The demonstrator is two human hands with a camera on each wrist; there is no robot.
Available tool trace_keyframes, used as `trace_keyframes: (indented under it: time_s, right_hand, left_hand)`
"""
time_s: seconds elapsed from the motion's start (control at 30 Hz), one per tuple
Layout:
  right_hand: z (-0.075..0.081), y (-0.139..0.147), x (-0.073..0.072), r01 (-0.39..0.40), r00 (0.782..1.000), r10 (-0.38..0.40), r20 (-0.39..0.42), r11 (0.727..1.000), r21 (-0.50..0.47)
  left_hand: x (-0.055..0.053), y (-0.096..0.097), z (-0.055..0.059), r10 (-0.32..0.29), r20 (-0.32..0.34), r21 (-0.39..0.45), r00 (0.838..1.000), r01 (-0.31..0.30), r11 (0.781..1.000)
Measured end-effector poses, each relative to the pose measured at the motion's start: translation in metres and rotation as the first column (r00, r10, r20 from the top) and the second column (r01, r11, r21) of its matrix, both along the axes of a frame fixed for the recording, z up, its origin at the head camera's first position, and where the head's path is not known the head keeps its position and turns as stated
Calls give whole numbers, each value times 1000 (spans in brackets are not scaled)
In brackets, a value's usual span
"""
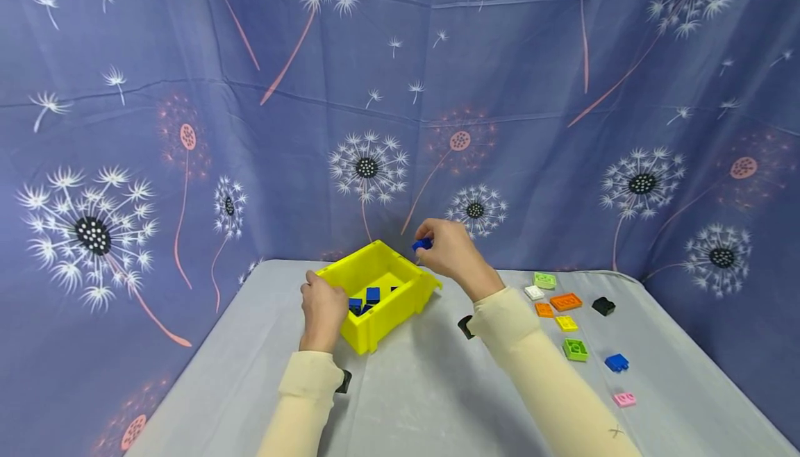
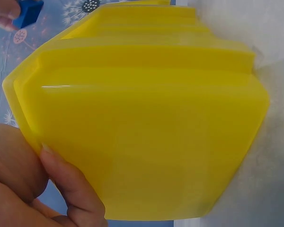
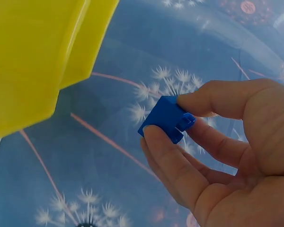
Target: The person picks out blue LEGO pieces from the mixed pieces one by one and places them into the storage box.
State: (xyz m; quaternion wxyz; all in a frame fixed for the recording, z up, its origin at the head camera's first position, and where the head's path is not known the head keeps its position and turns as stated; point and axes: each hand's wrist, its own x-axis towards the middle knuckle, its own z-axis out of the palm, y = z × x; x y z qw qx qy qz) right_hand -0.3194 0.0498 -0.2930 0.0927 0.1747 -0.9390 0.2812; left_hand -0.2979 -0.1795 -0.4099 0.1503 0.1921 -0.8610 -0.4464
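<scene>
A yellow plastic bin (image 1: 400,311) sits on the table, with blue bricks (image 1: 373,295) and something dark inside it. My left hand (image 1: 323,308) grips the bin's left rim; in the left wrist view its thumb (image 2: 71,182) lies against the yellow outer wall. Just beyond the bin's right rim, above the table, my right hand (image 1: 451,252) pinches a blue toy brick (image 3: 165,118) between thumb and fingers. Studs on that brick face the palm in the right wrist view. The brick is apart from the bin.
Loose bricks lie at the table's right: light green (image 1: 545,280), white (image 1: 534,293), orange (image 1: 566,301), yellow (image 1: 567,323), black (image 1: 603,305), green (image 1: 576,350), blue (image 1: 617,362) and pink (image 1: 624,399). A patterned blue curtain (image 1: 287,165) hangs around the grey table (image 1: 400,401).
</scene>
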Motion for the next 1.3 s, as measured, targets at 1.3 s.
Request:
trace_keyframes:
  time_s: [1.3]
  right_hand:
    - [-39,-81,-29,-11,988,3,154,999,50]
  left_hand:
    - [1,1,2,2,34,2,999,-2,1000]
